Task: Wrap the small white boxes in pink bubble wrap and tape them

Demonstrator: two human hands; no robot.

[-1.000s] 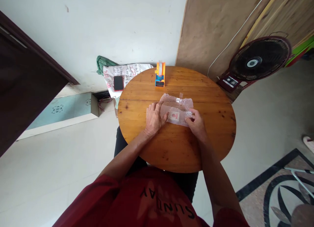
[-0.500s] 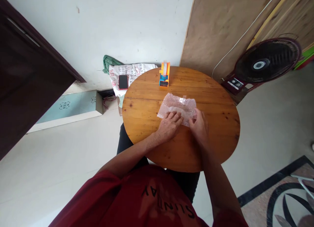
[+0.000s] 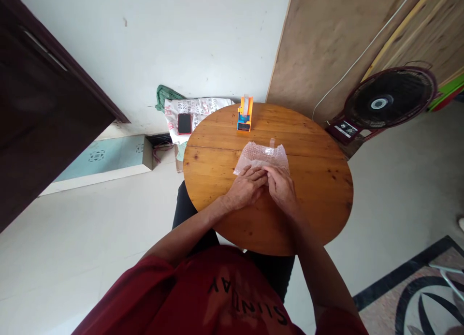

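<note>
A pinkish sheet of bubble wrap (image 3: 259,152) lies on the round wooden table (image 3: 319,180), its near edge under my hands. A strip of clear tape (image 3: 271,143) sticks out past its far edge. My left hand (image 3: 246,186) rests flat on the near left part of the wrap, fingers stretched out. Against its fingertips is my right hand (image 3: 282,186), its fingers bent together at the near edge of the wrap; what they pinch is hidden. Beyond the wrap stands an orange and blue tape dispenser (image 3: 245,113).
Left of the table, a phone (image 3: 184,123) lies on a white printed sack (image 3: 172,110), beside a green bag (image 3: 168,95). A dark fan (image 3: 391,100) stands at the right. Behind the table is a white wall (image 3: 163,35).
My right hand has moved left from the right edge of the wrap to meet my left hand. The tape strip at the far edge now shows more plainly. The view has shifted slightly.
</note>
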